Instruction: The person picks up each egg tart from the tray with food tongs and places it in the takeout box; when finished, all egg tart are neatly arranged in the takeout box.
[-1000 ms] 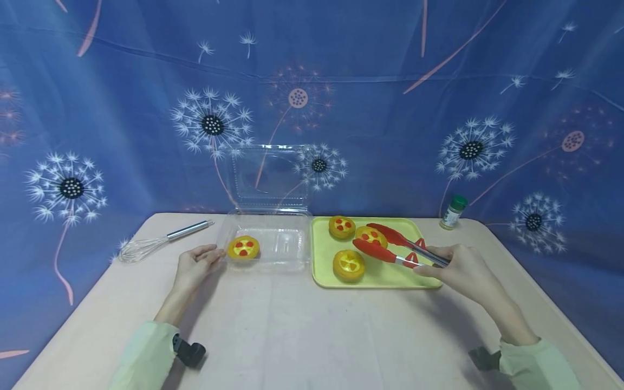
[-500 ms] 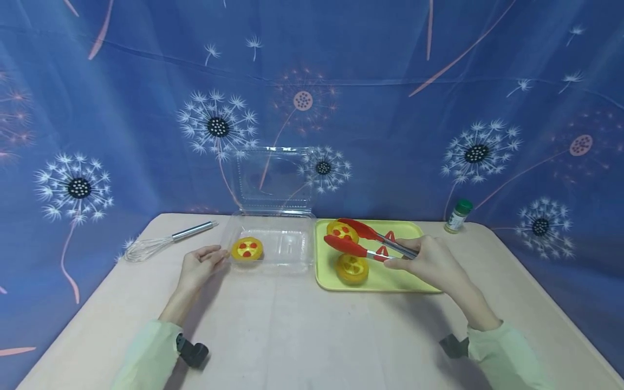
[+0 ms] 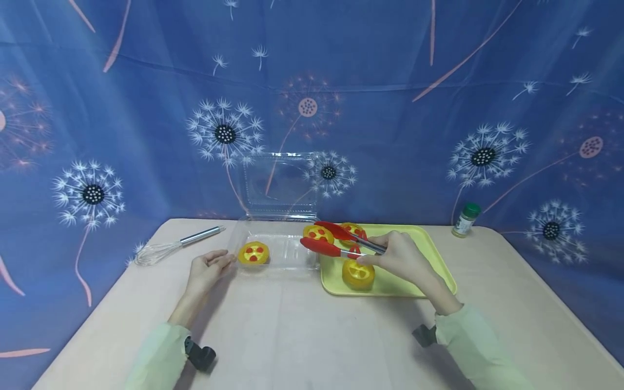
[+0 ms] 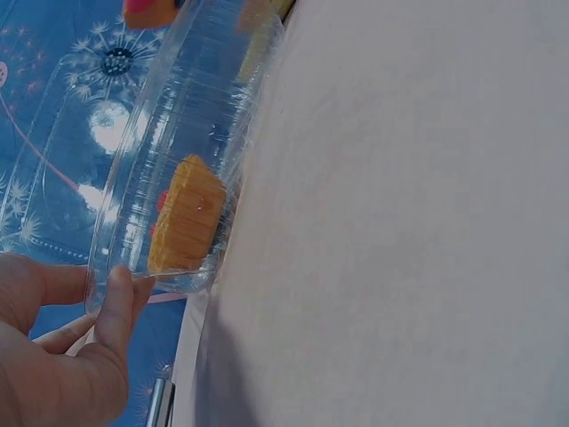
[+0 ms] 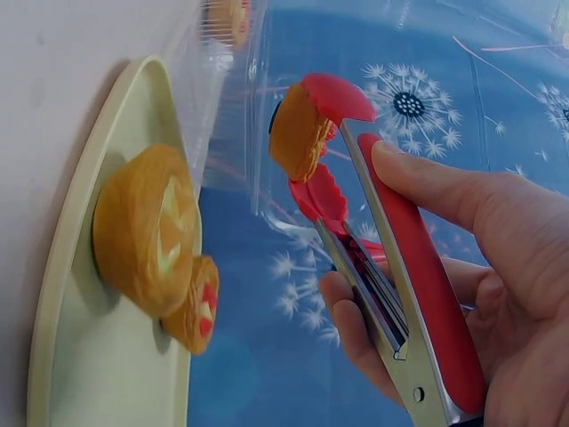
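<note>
- Right hand squeezing red tongs, tart now lifted off the yellow tray, carried left, mid-frame, over the clear box.
- Left hand, fingers relaxed, steadying the box's left edge.
- Next: lowering inside.

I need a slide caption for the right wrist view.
Right hand squeezes red tongs holding a tart above the tray.

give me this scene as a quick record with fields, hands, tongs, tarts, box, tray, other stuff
left hand: fingertips touch the near left corner of the clear box
right hand: grips the red tongs
tongs: pinch one tart in the air, at the seam of box and tray
box: lid up, one tart inside
tray: yellow-green, two tarts on it, front one
other: whisk at left, green-capped jar at right
</note>
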Available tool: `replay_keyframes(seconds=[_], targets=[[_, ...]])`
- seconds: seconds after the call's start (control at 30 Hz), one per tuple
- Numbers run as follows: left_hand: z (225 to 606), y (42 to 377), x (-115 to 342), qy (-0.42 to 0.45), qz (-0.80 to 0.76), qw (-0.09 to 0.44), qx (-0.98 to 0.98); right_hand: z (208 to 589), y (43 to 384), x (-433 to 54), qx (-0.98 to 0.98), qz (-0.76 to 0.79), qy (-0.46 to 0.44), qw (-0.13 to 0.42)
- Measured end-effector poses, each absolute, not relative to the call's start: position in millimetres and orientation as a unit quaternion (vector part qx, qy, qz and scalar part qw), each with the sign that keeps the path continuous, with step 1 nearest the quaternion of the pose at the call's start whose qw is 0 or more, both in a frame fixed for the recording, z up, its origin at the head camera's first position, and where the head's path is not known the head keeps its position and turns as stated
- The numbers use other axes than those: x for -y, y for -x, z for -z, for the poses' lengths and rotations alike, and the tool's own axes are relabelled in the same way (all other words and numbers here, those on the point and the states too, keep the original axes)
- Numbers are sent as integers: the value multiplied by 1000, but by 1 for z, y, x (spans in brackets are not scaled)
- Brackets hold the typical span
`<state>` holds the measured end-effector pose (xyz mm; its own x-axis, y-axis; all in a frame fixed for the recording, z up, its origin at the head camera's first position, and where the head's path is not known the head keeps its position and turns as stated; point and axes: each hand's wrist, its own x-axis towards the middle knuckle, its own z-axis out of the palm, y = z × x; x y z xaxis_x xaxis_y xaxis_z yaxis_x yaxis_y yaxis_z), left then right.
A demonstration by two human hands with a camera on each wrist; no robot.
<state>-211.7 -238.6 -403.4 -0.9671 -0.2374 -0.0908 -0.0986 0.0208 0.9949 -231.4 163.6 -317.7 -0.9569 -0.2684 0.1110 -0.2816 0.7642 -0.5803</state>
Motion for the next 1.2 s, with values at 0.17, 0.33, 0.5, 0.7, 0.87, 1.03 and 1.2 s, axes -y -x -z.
replay_keyframes(seconds=[0.17, 0.33, 0.5, 0.7, 0.87, 1.03, 1.2], targets=[[406, 213, 237, -113, 698, 55, 705, 320, 238, -153, 933, -327, -152, -5], [407, 212, 236, -106, 696, 61, 708, 322, 243, -141, 933, -326, -150, -17], [408, 212, 236, -105, 697, 61, 706, 323, 250, -129, 936, -319, -149, -22], [409, 212, 237, -108, 689, 59, 714, 326, 258, -116, 938, -305, -162, -28], [409, 213, 237, -107, 696, 63, 707, 329, 264, -107, 940, -294, -172, -28], [408, 212, 238, -109, 694, 59, 709, 329, 269, -97, 947, -264, -184, -15], [406, 211, 238, -107, 690, 57, 713, 329, 274, -86, 952, -249, -178, -12]])
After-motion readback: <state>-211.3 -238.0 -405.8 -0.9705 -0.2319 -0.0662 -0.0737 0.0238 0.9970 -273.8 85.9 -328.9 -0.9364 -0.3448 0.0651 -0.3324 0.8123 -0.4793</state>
